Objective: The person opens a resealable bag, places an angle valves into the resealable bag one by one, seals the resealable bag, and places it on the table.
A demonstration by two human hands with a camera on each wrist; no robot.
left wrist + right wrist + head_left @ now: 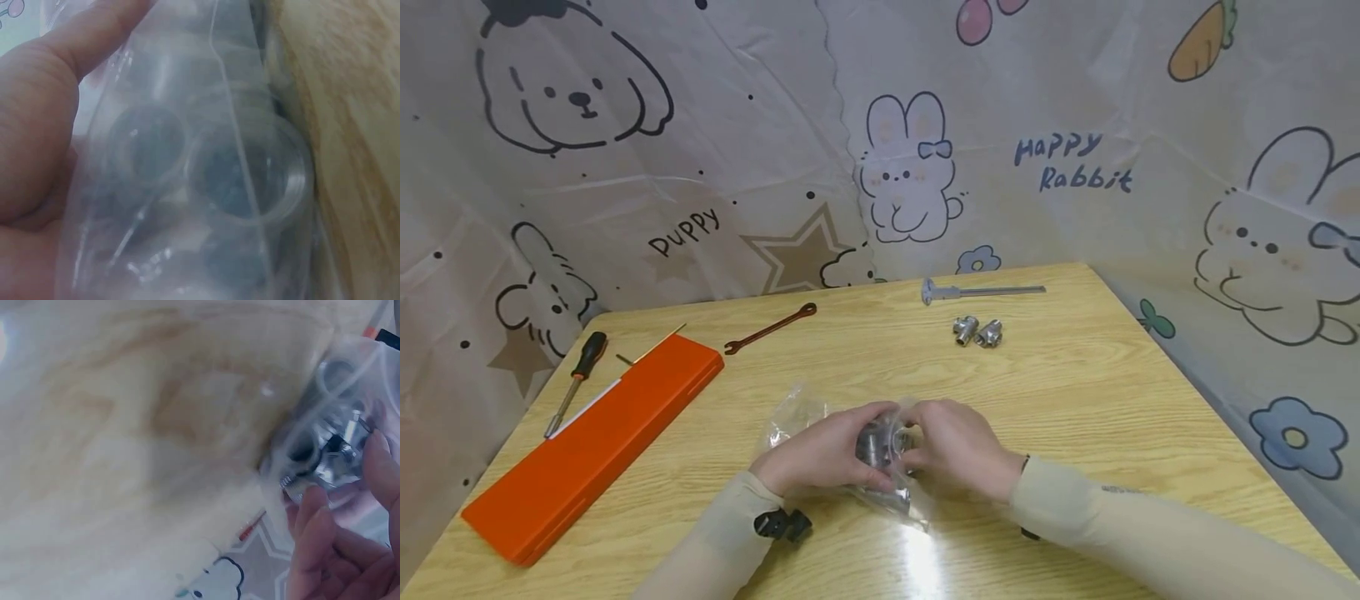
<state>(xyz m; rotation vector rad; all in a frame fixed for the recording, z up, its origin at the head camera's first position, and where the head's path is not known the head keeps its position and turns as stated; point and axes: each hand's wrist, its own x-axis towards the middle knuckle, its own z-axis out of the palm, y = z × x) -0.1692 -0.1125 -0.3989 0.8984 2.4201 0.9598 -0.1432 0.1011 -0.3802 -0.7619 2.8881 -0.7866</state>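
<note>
A clear plastic bag (pixel 792 417) holding several metal pipe fittings (pixel 331 467) lies low over the middle of the wooden table. My left hand (pixel 823 450) grips the bag from its left side, thumb and fingers curved around it. On the opposite side, my right hand (pixel 961 446) has its thumb and fingertips bent around the bag, close to the fittings. Round open ends of fittings (pixel 234 175) show through the plastic in the left wrist view. Two tee-shaped metal fittings (pixel 977 331) sit together on the table beyond my right hand.
At the left lie an orange case (pixel 602 446), a screwdriver with a black handle (pixel 583 371) and a thin brass-coloured rod (pixel 658 344). A combination wrench (pixel 771 328) and a caliper (pixel 981 291) rest toward the back edge. A printed cloth (pixel 760 150) hangs behind the table (pixel 1075 400).
</note>
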